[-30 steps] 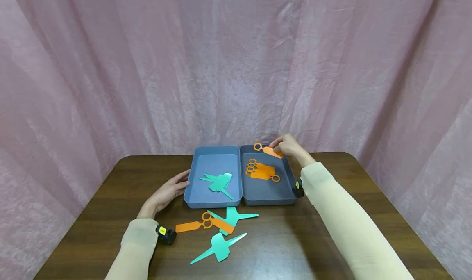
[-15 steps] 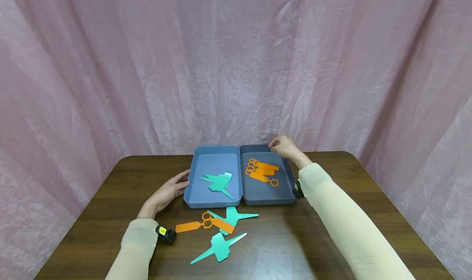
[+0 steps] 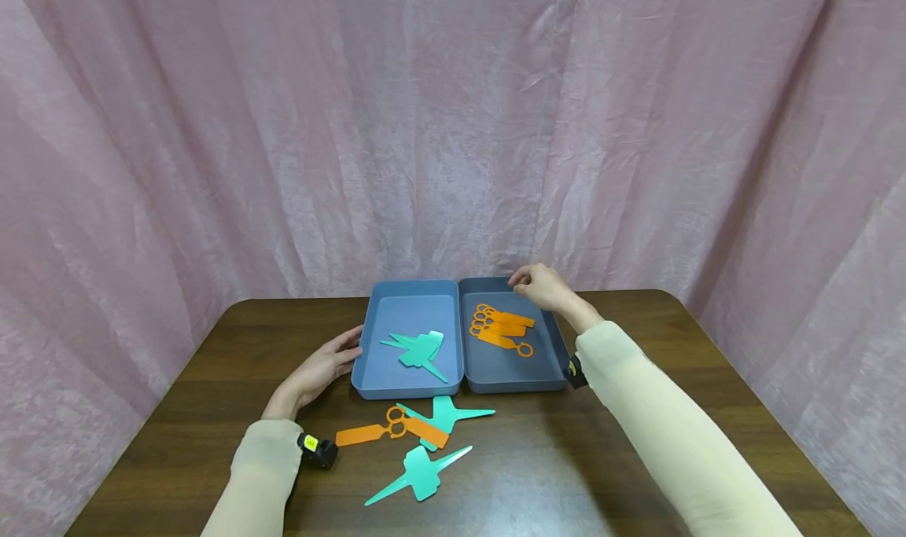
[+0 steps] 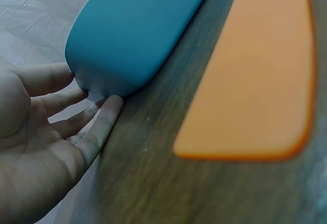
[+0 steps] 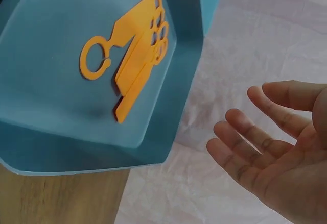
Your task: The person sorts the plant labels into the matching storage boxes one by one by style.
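Note:
My left hand (image 3: 327, 370) touches the outer left wall of the lighter blue tray (image 3: 359, 368) with extended fingers. In the left wrist view the fingertips (image 4: 112, 103) meet that tray's corner. My right hand (image 3: 546, 287) hovers over the far right part of the grey-blue tray (image 3: 520, 376), holding nothing. Its fingers look loosely bent in the right wrist view (image 5: 245, 147). Several flat orange tags with ring ends (image 3: 504, 329) lie overlapping in the grey-blue tray. Teal flat labels with pointed stakes (image 3: 422, 350) lie in the lighter tray.
In front of the trays, on the brown wooden table (image 3: 538, 474), two orange ring-ended tags (image 3: 359, 435) lie with their rings together, one over a teal label (image 3: 444, 413). Another teal piece with pointed ends (image 3: 422, 474) lies nearer. A pink curtain (image 3: 453, 128) hangs behind.
My right hand has let go of an orange ring tag, which now lies with the others in the grey-blue tray. The hand then shifted slightly left. My left hand stayed put.

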The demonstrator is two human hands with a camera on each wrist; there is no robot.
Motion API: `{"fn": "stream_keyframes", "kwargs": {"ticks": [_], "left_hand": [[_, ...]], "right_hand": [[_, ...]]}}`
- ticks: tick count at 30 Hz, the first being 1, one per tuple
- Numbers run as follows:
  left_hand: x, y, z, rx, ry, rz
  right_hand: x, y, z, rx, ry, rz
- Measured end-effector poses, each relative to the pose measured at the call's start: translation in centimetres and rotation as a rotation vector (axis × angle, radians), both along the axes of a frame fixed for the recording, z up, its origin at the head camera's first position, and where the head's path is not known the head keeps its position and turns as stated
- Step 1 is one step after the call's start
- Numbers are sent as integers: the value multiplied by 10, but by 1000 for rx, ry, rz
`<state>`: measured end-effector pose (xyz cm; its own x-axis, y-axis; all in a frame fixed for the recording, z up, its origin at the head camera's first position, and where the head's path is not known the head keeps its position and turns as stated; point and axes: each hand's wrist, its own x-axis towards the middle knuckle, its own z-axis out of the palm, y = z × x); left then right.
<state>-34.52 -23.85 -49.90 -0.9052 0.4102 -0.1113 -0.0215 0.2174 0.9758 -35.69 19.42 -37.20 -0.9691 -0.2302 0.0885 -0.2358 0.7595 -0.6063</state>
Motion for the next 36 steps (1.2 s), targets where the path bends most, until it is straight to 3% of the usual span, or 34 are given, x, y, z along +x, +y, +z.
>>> {"fn": "stream_keyframes", "kwargs": {"ticks": [20,36], "left_hand": [[3,-4,-1,3,22,-23],[3,-2,1,-5,19,-22]], "right_hand": [[58,-18,6,-130,-8,192],[95,-49,-6,-173,-74,398]]}}
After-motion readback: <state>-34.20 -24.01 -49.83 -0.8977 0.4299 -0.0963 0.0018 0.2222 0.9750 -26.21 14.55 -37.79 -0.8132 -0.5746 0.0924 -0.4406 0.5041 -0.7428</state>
